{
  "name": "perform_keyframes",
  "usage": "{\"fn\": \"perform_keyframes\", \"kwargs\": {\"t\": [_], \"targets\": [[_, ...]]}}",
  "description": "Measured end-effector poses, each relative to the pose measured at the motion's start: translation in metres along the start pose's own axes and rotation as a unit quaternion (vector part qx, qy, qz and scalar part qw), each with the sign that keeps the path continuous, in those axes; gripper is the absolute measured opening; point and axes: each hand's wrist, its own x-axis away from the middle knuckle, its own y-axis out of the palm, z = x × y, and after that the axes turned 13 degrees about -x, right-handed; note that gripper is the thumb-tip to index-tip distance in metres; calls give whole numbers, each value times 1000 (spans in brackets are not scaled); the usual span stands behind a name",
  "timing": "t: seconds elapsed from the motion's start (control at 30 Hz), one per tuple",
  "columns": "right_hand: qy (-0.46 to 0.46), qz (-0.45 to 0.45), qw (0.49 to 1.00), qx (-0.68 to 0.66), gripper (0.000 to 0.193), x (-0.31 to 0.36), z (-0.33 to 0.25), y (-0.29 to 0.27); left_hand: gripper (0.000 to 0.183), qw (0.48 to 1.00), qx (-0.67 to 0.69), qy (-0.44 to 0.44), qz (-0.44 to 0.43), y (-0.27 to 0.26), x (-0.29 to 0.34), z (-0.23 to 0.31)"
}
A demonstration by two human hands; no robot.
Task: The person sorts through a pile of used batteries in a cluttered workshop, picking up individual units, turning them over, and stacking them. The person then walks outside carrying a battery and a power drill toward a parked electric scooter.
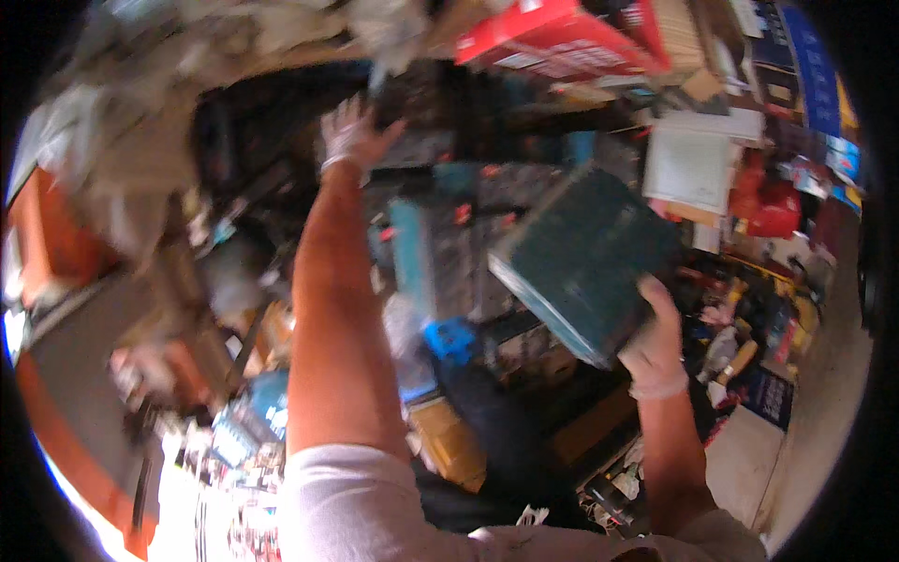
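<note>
Right hand (657, 339) grips tilted dark green box (590, 253); left hand (356, 139) splayed; red carton (562, 45) beyond

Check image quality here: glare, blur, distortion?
Head view: glare washes out the lower left, beside the left sleeve; head view: blur softens the left hand and the dark green box in the right hand; head view: deep shadow swallows detail around the left hand; head view: fisheye bows the orange edge at lower left, corners black.

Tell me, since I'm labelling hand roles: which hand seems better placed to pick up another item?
Probably the left hand: it is spread open and appears empty, while the right hand holds the dark green box.
</note>
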Motion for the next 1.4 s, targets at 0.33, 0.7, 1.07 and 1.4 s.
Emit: {"fn": "perform_keyframes", "kwargs": {"t": [0.33, 0.7, 1.07, 1.4], "targets": [[74, -177, 882, 430, 83, 121, 21, -52, 44, 811, 510, -251, -137, -105, 452, -28], [-100, -394, 626, 665, 86, 185, 83, -9, 51, 654, 340, -656, -162, -219, 860, -80], [-285, -530, 413, 684, 85, 217, 54, 49, 53, 526, 495, -681, -122, -233, 956, 118], [-243, -445, 341, 792, 84, 240, 25, 33, 49, 525, 525, -670, -4, -201, 971, 48]]}}
